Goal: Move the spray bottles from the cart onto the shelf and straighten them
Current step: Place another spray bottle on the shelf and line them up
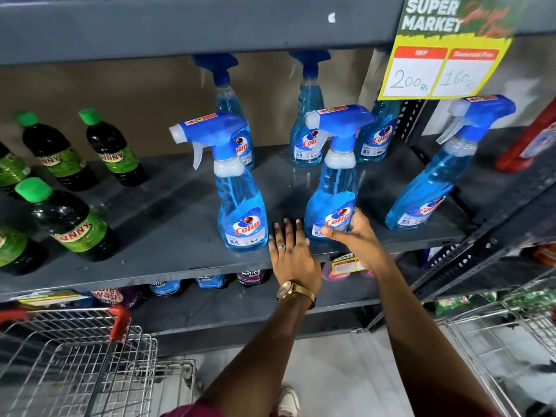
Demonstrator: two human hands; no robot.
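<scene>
Centre frame: right hand (350,236) grips middle bottle (331,203) at base, on shelf (168,251). Left hand (290,248) flat, fingers spread, holding nothing, beside it.

The grey shelf (168,254) carries six blue spray bottles (240,203) and green-capped dark bottles (72,224).

Spray bottles (242,206): clear glossy plastic, blue liquid inside, opaque blue-white plastic triggers, glossy printed labels. Shelf (180,224): grey painted metal, matt, scuffed. Green-capped bottles (72,224): dark glossy plastic. Cart (90,368): bare shiny wire metal, red plastic handle. Price sign (445,49): printed paper. Wristwatch (290,291): gold-toned metal.
</scene>
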